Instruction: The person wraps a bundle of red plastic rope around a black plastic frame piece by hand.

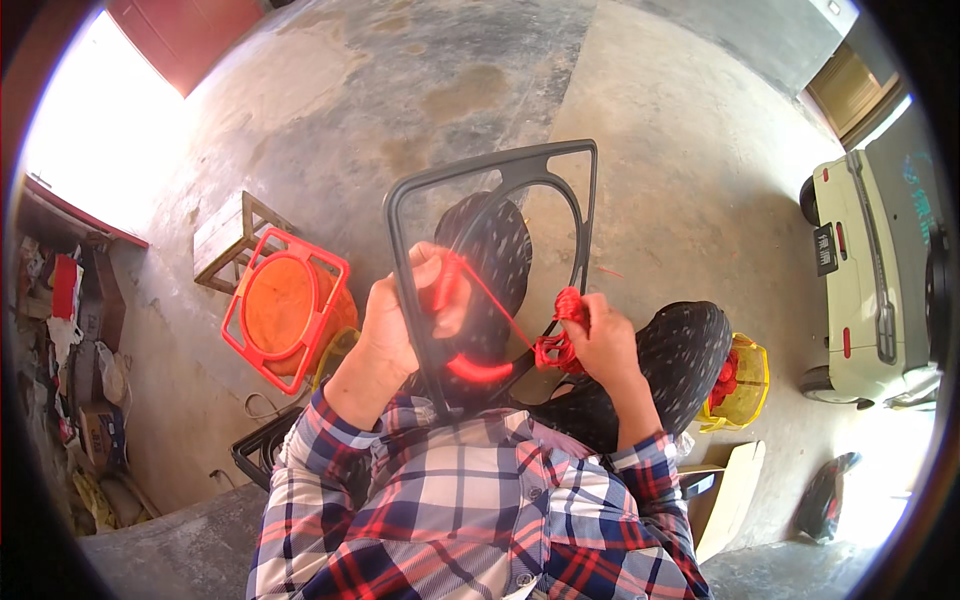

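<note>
Black frame point(490, 163) tilted above the lap, red cord point(482, 371) along its inner ring's lower arc. Left hand point(398, 310) at the left bar, fingers curled, blurred; cannot tell what they grip. Right hand point(606, 342) by the ring's right side, fingers closed on a red bundle point(568, 304); strand point(500, 308) runs between hands. Writing: pale characters on the vehicle's point(868, 300) dark plate point(825, 249), blue-green lettering above, indistinct.
</note>
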A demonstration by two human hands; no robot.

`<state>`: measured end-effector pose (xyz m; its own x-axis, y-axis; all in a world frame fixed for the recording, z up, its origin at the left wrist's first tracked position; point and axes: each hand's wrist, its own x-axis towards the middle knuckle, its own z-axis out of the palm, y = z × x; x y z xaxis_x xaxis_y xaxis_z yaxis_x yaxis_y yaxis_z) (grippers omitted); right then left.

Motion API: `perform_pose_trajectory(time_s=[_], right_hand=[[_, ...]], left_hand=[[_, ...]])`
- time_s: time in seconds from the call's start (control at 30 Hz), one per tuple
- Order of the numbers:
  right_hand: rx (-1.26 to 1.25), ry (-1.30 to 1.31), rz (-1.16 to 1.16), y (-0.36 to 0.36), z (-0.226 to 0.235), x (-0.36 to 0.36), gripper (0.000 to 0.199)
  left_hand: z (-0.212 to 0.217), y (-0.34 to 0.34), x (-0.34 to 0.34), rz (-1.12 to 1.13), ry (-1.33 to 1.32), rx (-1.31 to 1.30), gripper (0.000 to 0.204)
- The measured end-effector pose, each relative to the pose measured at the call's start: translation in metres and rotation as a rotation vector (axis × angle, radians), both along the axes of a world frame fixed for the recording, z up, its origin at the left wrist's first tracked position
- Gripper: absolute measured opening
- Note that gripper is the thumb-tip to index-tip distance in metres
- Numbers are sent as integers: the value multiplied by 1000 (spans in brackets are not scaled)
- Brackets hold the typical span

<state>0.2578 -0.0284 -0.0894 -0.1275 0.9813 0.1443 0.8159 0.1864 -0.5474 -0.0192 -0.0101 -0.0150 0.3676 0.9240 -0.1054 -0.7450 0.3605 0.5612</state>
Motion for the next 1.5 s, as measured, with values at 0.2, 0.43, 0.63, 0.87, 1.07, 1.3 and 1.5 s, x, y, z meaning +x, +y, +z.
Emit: perform_pose_trajectory(time_s=[0.2,0.43,0.63,0.87,1.07,1.3,1.5], right_hand=[[-310,882,-42,9,-6,14,36],[-97,2063,240,8,68,27,46],[-418,2230,406,-12,58,32,48],[-646,885,99,-15,12,-23,31],[-339,447,130,26,41,-56,24],[-296,1420,433,43,94,-66,37],[-386,1756,450,27,94,-59,37]], left_hand=[[5,1,-13,16,36,-4,14],[18,5,-37,-26,61,-134,25],[11,1,-49,-31,58,-145,41],[23,-4,-35,-119,130,-147,45],[44,-16,1,91,248,-39,36],[39,-19,19,-371,-28,-45,61],[37,-20,25,-281,-45,-196,59]])
